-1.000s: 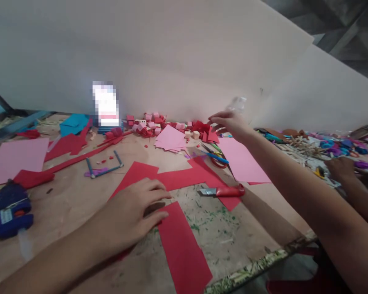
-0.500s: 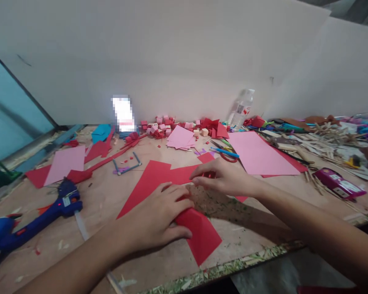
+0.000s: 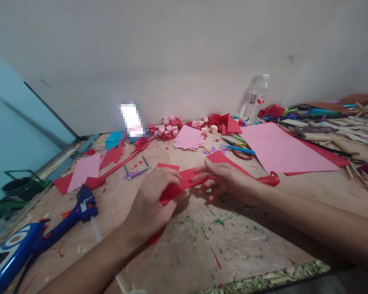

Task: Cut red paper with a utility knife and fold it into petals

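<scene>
My left hand [image 3: 155, 200] is closed around a piece of red paper [image 3: 187, 178], which shows between the fingers and thumb and pokes out below the wrist. Some of this paper is hidden by the hand. My right hand [image 3: 222, 179] hovers at the paper's right end with its fingers spread. Whether its fingertips touch the paper, I cannot tell. Behind the right hand lies another red paper strip [image 3: 230, 161], and a curled red piece [image 3: 270, 179] shows past the wrist.
A blue glue gun [image 3: 86, 206] rests at the left. Pink sheets [image 3: 285, 147], scissors [image 3: 243, 154] and small pink and red cubes [image 3: 168, 128] lie toward the back. A plastic bottle [image 3: 256, 100] and a lit phone [image 3: 131, 118] stand by the wall. Green scraps [image 3: 221, 221] litter the front.
My left hand has drawn the red paper up and left, its corner no longer lying at the front. My right hand has spread its fingers. The view has shifted left.
</scene>
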The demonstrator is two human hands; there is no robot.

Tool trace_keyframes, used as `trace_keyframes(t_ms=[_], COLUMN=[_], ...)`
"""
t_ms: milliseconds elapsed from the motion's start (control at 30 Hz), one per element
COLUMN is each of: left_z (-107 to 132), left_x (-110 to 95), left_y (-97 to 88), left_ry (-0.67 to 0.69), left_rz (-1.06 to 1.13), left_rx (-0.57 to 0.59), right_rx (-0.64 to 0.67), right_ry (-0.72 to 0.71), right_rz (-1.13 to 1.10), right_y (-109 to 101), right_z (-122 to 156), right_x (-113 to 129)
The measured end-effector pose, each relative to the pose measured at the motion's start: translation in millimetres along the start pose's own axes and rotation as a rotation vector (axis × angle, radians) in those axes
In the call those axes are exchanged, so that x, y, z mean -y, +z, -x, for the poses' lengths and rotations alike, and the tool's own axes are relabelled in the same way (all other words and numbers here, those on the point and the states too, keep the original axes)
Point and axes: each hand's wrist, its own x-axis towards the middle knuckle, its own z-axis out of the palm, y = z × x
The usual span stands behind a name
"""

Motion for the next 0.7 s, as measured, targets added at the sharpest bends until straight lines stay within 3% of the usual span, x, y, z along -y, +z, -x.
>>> trace_keyframes(t_ms=[67, 167, 367, 500, 600, 700], left_z=[3.2, 4.8, 1.0, 3.7, 9.5, 12.0], left_x=[3.1, 5.6, 6.5, -3.2, -10.9, -9.9], left_y=[-0.7, -1.4, -8.6, -9.7, -5.2, 0.1], left_ry=[0.287, 0.435, 0.403, 0.310, 0.210, 0.100], left_rz=[-0.136, -0.214, -0.232, -0.035, 0.087, 0.107], left_rx=[-0.015, -0.035, -0.028, -0.055, 0.032, 0.148], right_rx=[0.087, 0.150, 0.088, 0.143, 0.220, 0.161], right_ry=[0.090, 0.125, 0.078, 0.064, 0.091, 0.106], right_rz=[-0.089, -0.113, -0.170, -0.180, -0.161, -0.198], right_y=[4.1, 8.0, 13.8, 19.8, 23.6, 26.1], right_z=[1.5, 5.3, 8.2, 10.0, 10.6, 9.7], right_x=[-1.9, -2.5, -6.1, -10.1, -15.3, -18.9])
